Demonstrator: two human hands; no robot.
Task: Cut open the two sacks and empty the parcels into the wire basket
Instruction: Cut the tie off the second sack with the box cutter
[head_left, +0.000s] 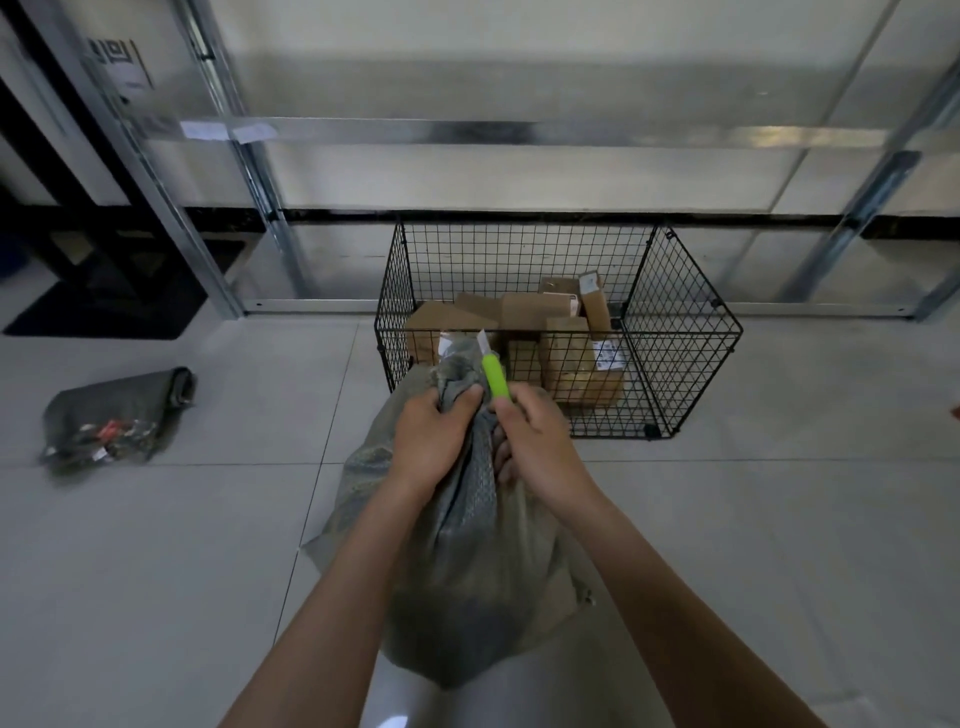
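Observation:
A full grey woven sack (467, 582) stands on the tiled floor right in front of me, its neck bunched at the top. My left hand (434, 434) grips the bunched neck. My right hand (540, 441) holds a green utility knife (493, 371) with its blade pointing up beside the neck. Just beyond the sack stands a black wire basket (675, 332) with several brown cardboard parcels (566, 353) inside. A second grey sack (117, 415) lies flat and crumpled on the floor at the left, with red print showing on it.
Metal shelf uprights and rails (249, 171) run along the wall behind the basket. A dark mat (104, 312) lies at the far left. Pale floor tiles (779, 519) surround the sack and basket.

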